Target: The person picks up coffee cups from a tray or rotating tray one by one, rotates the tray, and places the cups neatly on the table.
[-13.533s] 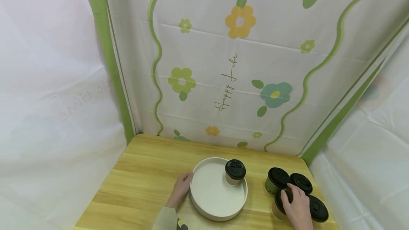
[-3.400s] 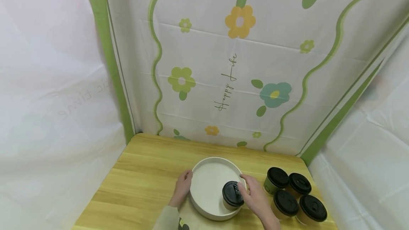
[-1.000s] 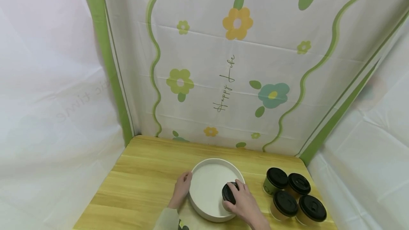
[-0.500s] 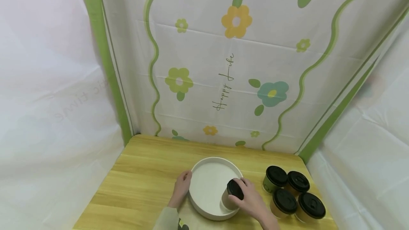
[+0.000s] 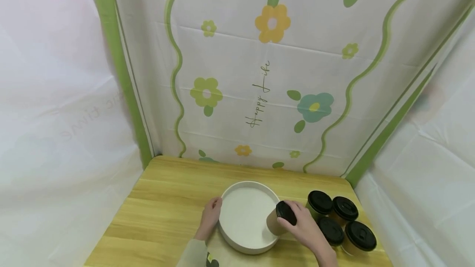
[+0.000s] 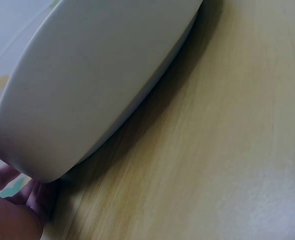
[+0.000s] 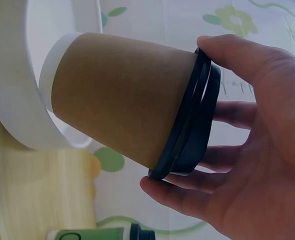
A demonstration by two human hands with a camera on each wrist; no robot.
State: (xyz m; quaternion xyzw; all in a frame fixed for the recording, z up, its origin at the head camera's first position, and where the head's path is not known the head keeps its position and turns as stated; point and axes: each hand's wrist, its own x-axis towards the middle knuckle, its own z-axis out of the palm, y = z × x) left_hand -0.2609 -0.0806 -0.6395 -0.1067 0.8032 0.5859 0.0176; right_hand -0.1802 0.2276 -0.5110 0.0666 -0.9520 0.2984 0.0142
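Note:
My right hand [image 5: 306, 226] grips a brown paper cup [image 5: 274, 221] by the rim of its black lid [image 5: 286, 212], fingers and thumb spread around the edge. The cup tilts over the right side of a round white tray [image 5: 243, 215]. In the right wrist view, the cup's white base [image 7: 50, 75] overlaps the tray wall [image 7: 12, 70]. At the tray's left side, my left hand [image 5: 210, 216] pinches the rim. The left wrist view has the outer wall [image 6: 87, 90] close up, with the left fingers [image 6: 40, 200] at its lower end.
Several black-lidded cups cluster at the table's right: a green one [image 5: 320, 203], one behind it [image 5: 345, 209], and others [image 5: 360, 236] nearer the front. A patterned curtain [image 5: 230, 61] stands behind the wooden table [image 5: 163, 201], with white sheets at both sides.
Earlier the right hand reached toward the clustered cups, then came to the cup in the tray. It has since lifted this cup, tilting it rightward to the tray's rim. The left hand stays put.

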